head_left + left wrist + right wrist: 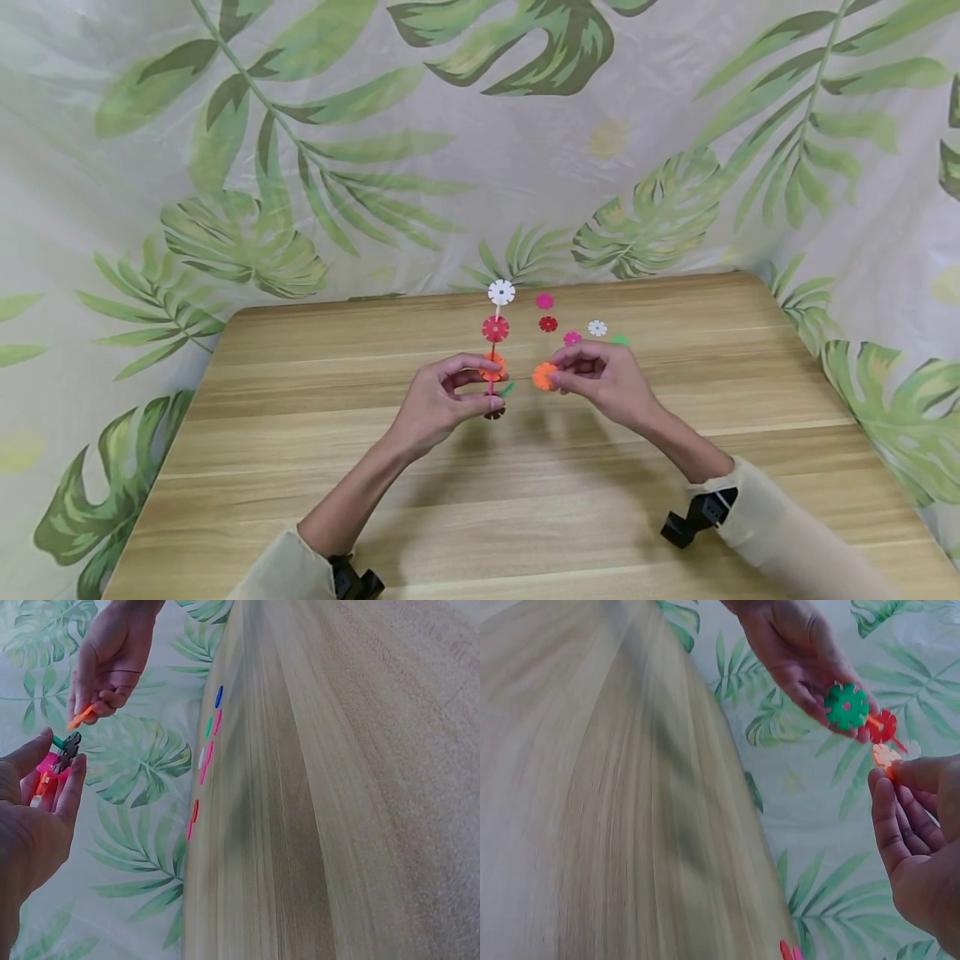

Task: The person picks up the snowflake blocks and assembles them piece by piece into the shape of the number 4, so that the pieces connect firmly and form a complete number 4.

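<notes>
My left hand (431,402) grips a chain of notched plastic snowflake discs between thumb and fingers. From the top the chain runs through a white disc (501,292), a red disc (495,328), an orange disc (492,367) partly covered by fingers, and a dark disc (493,413). A green disc (846,706) faces outward in the right wrist view, joined to the chain. Just to the right, my right hand (618,387) pinches a single orange disc (544,375) by its edge. That disc stands apart from the chain, with a small gap between them.
Loose discs lie on the wooden table (300,467) beyond my right hand: two pink (544,301), a red (548,324), a white (597,328) and a green (620,340). A blue disc (219,697) shows in the left wrist view. Leaf-patterned cloth (525,183) hangs behind the table.
</notes>
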